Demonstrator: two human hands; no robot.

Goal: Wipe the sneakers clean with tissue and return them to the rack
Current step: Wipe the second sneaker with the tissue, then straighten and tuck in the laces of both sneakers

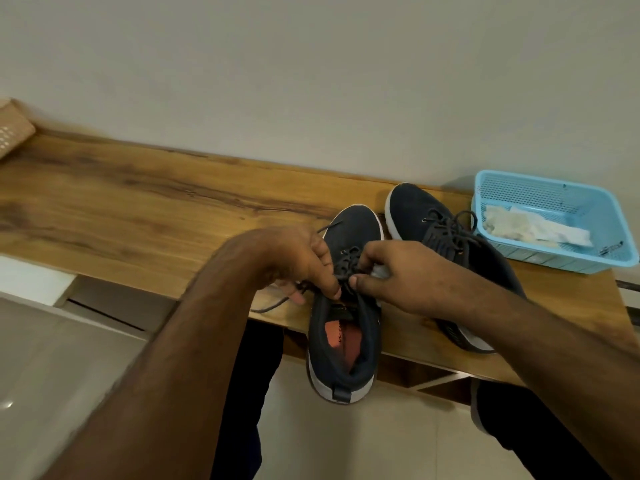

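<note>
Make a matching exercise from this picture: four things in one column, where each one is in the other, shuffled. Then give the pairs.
Things:
1. near sneaker
2. far sneaker
3. used tissues
4. wicker box

Places:
A. inside the blue basket
B. far left end of the wooden top
C. heel overhanging the front edge
D. between the other shoe and the basket

Pairs: 1-C, 2-D, 3-A, 4-B

I see the long wood-grain desk (145,202) lying open to my left, bare board as far as the woven tan box (12,131) at its far left end; a hand could pass there freely; to my right the way is crowded; the second dark navy sneaker with the white sole (415,213) lies just beside the light blue perforated plastic basket (588,258), its laces touching the rim; the pale wall (311,81) shuts off the desk's far edge.
</note>
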